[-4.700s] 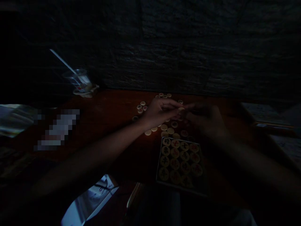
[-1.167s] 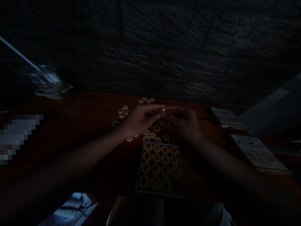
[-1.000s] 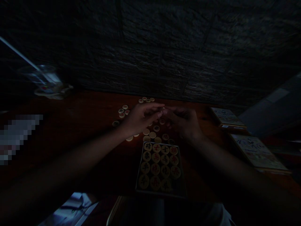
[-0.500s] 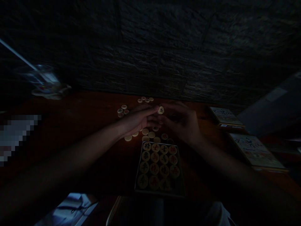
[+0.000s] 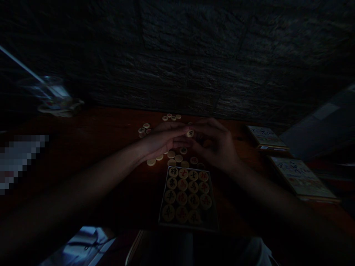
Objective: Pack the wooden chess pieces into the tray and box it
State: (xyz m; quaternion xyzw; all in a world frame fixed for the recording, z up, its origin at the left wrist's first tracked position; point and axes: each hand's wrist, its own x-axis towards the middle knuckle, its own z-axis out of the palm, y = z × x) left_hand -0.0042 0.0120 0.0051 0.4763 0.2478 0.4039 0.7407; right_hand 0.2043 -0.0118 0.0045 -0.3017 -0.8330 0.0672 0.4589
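Over the loose pieces, my left hand (image 5: 170, 139) and my right hand (image 5: 215, 142) meet. A round Chinese chess piece (image 5: 190, 133) with a black character sits between them. My left thumb touches it, and my right hand's fingers close in on it from the right. Closer to me lies a shallow square box (image 5: 212, 221) with rows of chess pieces carrying red and black characters. Its lower right corner holds no piece. Between hands and box lie several loose chess pieces (image 5: 179, 158), some with blank sides up. The scene is very dark.
More loose pieces (image 5: 173, 118) lie by the wall, and a small group (image 5: 142, 130) is left of my hands. Two flat illustrated boxes (image 5: 302, 176) rest on the right. A clear cup (image 5: 55, 92) with a straw stands far left. The stone wall (image 5: 177, 66) bounds the back.
The piece between my hands has moved slightly down and its character is turned. My right fingertips have shifted left, over my left thumb tip. The box and the loose pieces stay put.
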